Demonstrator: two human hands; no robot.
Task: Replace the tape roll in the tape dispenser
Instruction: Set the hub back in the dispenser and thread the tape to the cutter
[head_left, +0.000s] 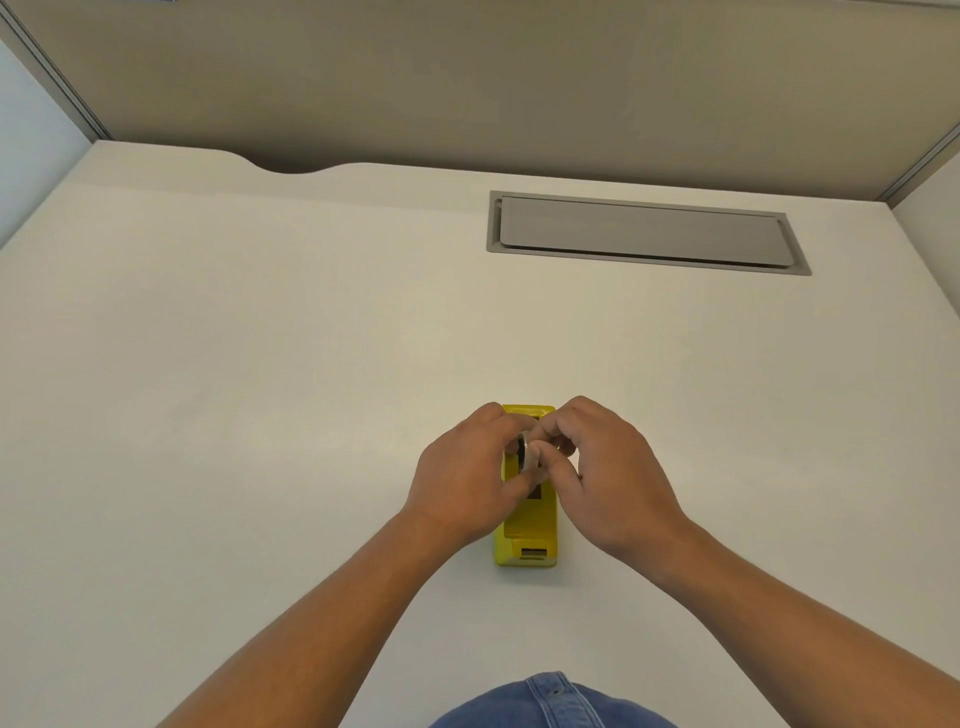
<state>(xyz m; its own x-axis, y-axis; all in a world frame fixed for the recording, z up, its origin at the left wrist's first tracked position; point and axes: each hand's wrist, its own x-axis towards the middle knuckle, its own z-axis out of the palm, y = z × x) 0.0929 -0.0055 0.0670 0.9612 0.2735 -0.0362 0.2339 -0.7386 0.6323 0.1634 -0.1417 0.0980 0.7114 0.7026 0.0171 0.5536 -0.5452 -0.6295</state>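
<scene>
A yellow tape dispenser (527, 535) stands on the white desk (260, 389), its cutter end toward me. Just above its middle, both hands meet over a small tape roll (525, 453) held on edge. My left hand (462, 478) grips the roll from the left with thumb and fingers. My right hand (608, 473) pinches at the roll's right side with its fingertips curled in. The hands hide most of the roll and the dispenser's open cradle; I cannot tell whether the roll touches the dispenser.
A grey cable hatch (644, 231) is set flush into the desk at the back right. Beige partition walls (467, 78) close off the back and sides. Blue denim (550, 701) shows at the near edge.
</scene>
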